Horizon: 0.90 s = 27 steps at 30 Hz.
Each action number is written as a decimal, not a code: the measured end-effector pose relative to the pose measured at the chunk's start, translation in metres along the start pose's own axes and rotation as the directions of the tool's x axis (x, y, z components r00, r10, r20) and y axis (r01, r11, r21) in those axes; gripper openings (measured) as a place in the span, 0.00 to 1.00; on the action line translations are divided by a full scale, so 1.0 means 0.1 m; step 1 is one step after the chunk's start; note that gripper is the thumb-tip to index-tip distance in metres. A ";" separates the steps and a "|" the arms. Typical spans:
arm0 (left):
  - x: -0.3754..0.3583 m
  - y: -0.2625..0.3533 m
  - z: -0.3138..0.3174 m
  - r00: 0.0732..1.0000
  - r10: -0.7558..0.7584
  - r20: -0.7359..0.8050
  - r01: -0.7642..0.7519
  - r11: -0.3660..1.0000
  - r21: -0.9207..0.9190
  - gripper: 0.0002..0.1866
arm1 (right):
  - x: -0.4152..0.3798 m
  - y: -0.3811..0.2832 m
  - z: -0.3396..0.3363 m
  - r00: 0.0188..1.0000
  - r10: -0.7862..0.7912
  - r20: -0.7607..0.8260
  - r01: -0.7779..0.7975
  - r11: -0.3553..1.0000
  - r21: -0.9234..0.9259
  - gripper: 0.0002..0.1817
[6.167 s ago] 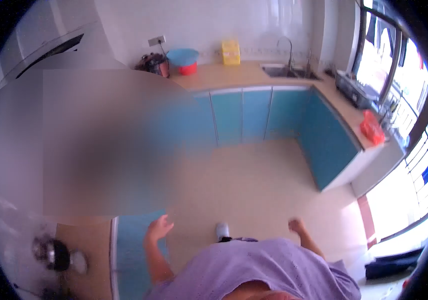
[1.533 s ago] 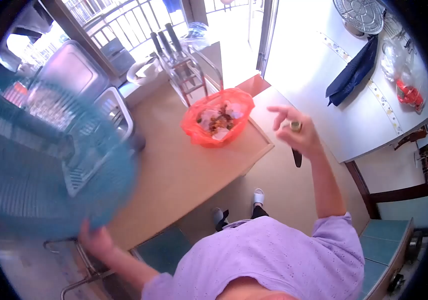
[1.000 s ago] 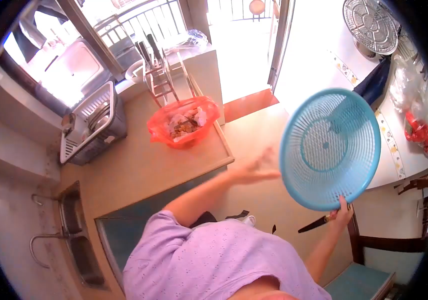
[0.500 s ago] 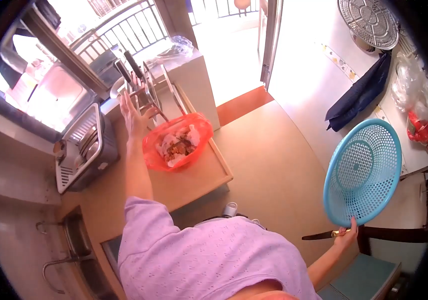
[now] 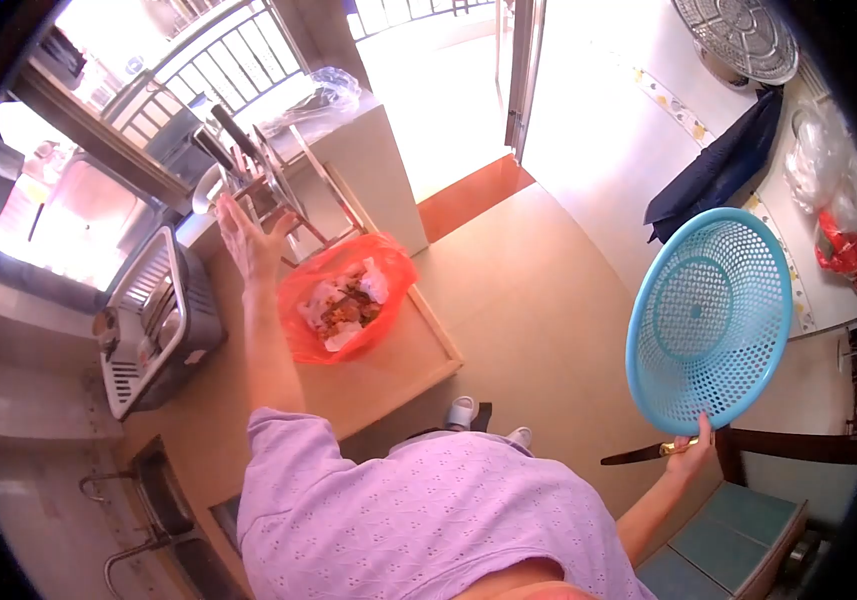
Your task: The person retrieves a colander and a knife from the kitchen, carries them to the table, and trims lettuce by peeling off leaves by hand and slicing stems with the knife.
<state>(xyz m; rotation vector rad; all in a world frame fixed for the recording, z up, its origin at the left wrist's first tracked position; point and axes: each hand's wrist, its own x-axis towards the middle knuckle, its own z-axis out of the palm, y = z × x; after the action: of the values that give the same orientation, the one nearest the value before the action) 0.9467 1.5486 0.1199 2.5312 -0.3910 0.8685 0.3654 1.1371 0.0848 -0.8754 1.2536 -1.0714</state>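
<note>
My left hand (image 5: 253, 240) is stretched out beside the metal rack (image 5: 293, 200) that holds black-handled knives, its fingers apart. Whether it touches the rack is hard to tell. Below the rack, a red plastic bag (image 5: 378, 330) lies open on the counter, with food scraps (image 5: 345, 305) and white paper inside. On the right, my right hand (image 5: 690, 455) grips the rim of a light blue perforated basket (image 5: 710, 315), which is tilted on its side. The same hand also holds a knife (image 5: 633, 456) with a dark blade pointing left.
A grey dish basket (image 5: 193, 335) stands on the counter (image 5: 418, 365) at the left, above a metal sink (image 5: 163, 490). A dark blue cloth (image 5: 713, 175) and plastic bags (image 5: 818, 165) hang on the right. A dark wooden chair (image 5: 798, 446) is behind my right hand.
The view has shifted slightly. My left hand still reaches beside the rack, and my right hand keeps its hold on the blue basket and knife.
</note>
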 end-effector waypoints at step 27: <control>-2.95 8.65 -0.82 -0.293 0.265 -0.919 0.909 -0.222 -0.354 0.10 | 2.81 -1.37 -3.47 0.828 -0.237 -0.508 0.305 0.951 0.054 0.08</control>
<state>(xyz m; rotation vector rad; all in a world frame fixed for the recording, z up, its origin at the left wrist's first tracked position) 0.3389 0.8755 0.2570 0.9632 2.7193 1.9152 -0.0002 0.8462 0.0857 -0.7080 1.4824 -1.6706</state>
